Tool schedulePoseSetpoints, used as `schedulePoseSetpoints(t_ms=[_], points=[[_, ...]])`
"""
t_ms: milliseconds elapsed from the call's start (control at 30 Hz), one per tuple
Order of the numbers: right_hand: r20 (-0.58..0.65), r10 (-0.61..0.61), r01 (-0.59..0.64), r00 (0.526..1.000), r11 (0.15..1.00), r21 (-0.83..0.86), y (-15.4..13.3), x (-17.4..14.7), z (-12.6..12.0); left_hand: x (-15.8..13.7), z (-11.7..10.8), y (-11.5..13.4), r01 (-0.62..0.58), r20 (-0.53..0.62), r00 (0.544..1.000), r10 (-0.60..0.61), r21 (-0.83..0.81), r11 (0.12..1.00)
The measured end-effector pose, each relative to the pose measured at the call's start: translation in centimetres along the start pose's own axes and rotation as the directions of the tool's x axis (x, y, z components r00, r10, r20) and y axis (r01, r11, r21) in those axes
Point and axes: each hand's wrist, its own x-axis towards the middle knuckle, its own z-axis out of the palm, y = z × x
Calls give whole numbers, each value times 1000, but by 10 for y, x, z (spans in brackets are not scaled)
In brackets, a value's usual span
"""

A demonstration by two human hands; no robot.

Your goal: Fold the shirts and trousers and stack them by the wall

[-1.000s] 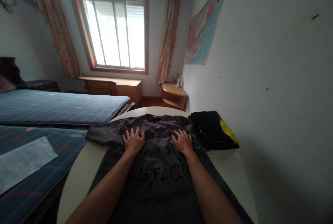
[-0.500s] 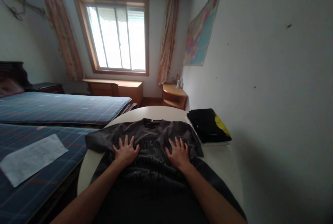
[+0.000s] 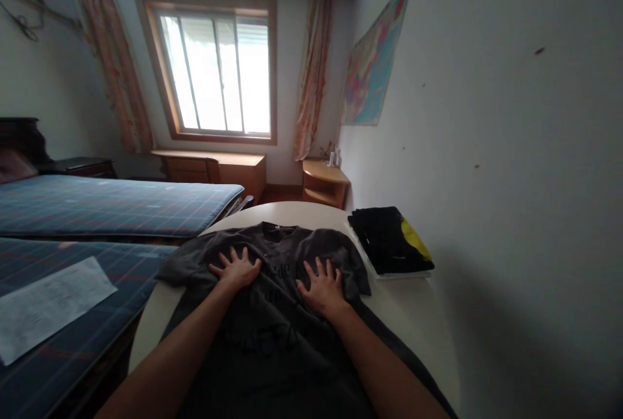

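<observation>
T-shirt point(image 3: 265, 347) of dark grey fabric, short-sleeved and printed with black lettering, lies print side up on a round, cream-white tabletop point(image 3: 423, 318), its collar pointing toward the window point(image 3: 221, 75) with the wooden frame. Both hands rest palm down on its chest: the left hand point(image 3: 237, 271) at one side of the lettering, the right hand point(image 3: 322, 286) at the other, well apart. Their fingers are fanned wide, and neither appears to have any cloth pinched or gripped.

As far as shows, the spreading out looks well advanced: the collar lies near the far rim, and both sleeves stretch out to the sides. The flattening seems only partly done, since creases run through the cloth around the hands and bend the lettering out of line. No sleeve or side is turned over onto the body, so any folding of this shirt would be wholly undone. The lower hem cannot be made out in the dark foreground.

Just beyond the right sleeve, apart from the hands, sits a black cloth bundle with a yellow patch point(image 3: 389, 242), already folded into a compact block, with something white beneath it.
</observation>
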Motion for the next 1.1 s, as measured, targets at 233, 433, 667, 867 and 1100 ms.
schedulePoseSetpoints(t_ms=[233, 433, 667, 867, 1100], points=[[-1, -99, 99, 995, 993, 60, 25, 46, -8, 28, 6, -13, -109, -139, 984, 108, 3, 994], [-257, -131, 179, 958, 968, 176, 42, 53, -11, 54, 0, -30, -185, -130, 974, 184, 2, 983], [-295, -219, 282, 930, 940, 191, 41, 32, -15, 46, -2, -31, -283, -380, 887, 262, 2, 959], [-177, -177, 205, 968, 967, 152, 38, 26, -9, 13, -5, -33, -395, -507, 788, 348, 17, 919], [-89, -125, 132, 988, 988, 78, 26, 9, -8, -6, 12, -52, -304, -240, 921, 306, 49, 952]])
